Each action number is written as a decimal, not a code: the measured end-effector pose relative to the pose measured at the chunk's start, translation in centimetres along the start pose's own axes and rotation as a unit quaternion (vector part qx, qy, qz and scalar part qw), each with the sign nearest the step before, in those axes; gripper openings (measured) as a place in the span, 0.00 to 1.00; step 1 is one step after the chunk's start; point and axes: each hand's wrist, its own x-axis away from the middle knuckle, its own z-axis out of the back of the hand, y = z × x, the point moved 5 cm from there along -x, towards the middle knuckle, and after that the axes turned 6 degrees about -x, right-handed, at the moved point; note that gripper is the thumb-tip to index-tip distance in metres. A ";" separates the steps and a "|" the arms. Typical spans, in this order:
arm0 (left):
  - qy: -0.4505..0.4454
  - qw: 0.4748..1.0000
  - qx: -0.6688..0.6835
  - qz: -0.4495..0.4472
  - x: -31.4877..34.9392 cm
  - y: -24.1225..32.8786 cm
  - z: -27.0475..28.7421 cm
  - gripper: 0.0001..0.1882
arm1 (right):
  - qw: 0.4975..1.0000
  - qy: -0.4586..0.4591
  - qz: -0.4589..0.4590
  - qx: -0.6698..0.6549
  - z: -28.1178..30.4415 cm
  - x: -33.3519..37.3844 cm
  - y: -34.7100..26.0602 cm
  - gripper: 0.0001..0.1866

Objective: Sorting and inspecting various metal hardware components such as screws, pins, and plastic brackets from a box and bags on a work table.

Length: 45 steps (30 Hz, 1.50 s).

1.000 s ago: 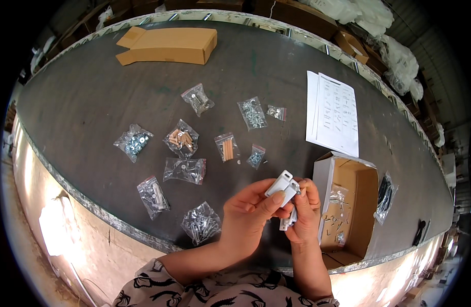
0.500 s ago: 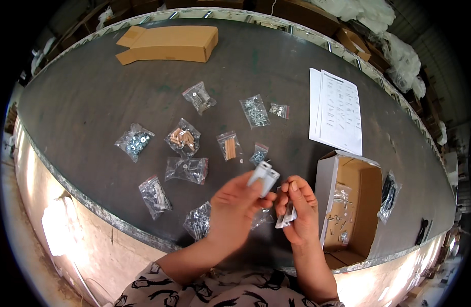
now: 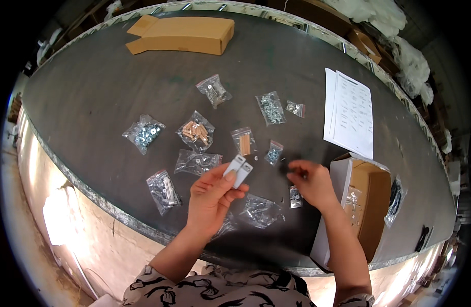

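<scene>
My left hand (image 3: 212,197) is closed, pinching two small pale grey flat plates (image 3: 238,171), each with a slot near its end. My right hand (image 3: 312,181) is over the table, thumb and bent forefinger apart, with nothing visible between them. Close to its fingertips lies a tiny screw-like piece (image 3: 282,158). Below that hand rests a small clear bag with metal parts (image 3: 296,197). Between my hands a crumpled clear bag (image 3: 261,211) lies nearer to me. Beyond them are a bag of wooden dowels (image 3: 244,143) and a small bag of screws (image 3: 274,152).
A white-sided open cardboard box (image 3: 340,179) with loose hardware stands to the right. Printed sheets (image 3: 348,112) lie behind it. Several hardware bags, including one of wooden pegs (image 3: 195,132), spread leftward. A long brown carton (image 3: 187,36) lies at the far edge.
My right hand has moved right, away from my left, and the small bag it held now lies on the table. My left hand has shifted left with the plates. The view has shifted slightly.
</scene>
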 end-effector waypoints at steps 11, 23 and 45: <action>-0.018 0.999 -0.038 0.031 -0.4 -0.3 0.0 0.14 | 0.995 -0.020 0.081 0.062 -1.2 -3.7 1.8 0.11; -0.096 0.993 -0.040 0.061 -0.2 -1.4 -1.8 0.15 | 0.953 -0.078 -0.088 -0.280 -0.9 0.0 -0.8 0.02; -0.198 0.971 -0.109 0.073 1.2 -2.9 -5.5 0.16 | 0.786 -0.105 -0.028 -0.608 1.6 5.8 -4.2 0.07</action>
